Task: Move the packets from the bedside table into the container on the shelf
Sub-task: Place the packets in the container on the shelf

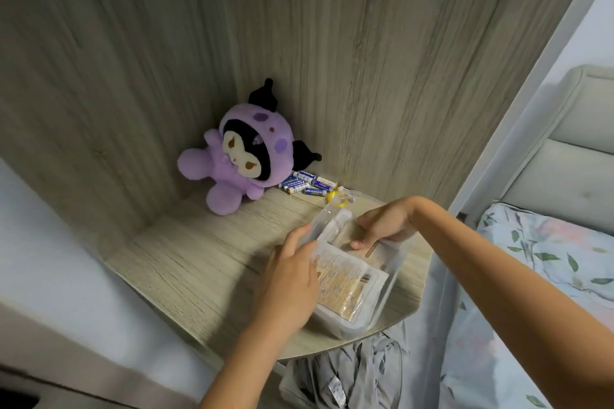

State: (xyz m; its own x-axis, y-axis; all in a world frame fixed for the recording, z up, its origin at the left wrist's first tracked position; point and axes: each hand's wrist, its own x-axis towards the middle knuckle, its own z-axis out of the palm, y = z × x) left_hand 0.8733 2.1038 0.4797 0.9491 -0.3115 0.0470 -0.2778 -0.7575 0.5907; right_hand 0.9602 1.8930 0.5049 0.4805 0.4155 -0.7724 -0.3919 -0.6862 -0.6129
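**Packets going into container on shelf**

Grey cloth (349, 375) hangs at frame bottom. Above it, your left hand (289, 279) rests w/ relaxed fingers on the clear container (382, 302), lower centre. Right hand (385, 222) pinches a packet (345, 282) inside. Looks like the placing step; next, let go & withdraw. Batteries (309, 184) & purple plush (239, 153) sit further back.

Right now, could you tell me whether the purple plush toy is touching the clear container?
Apart. The head view shows the purple plush toy in the back corner and the clear container near the front edge, with bare shelf between them.
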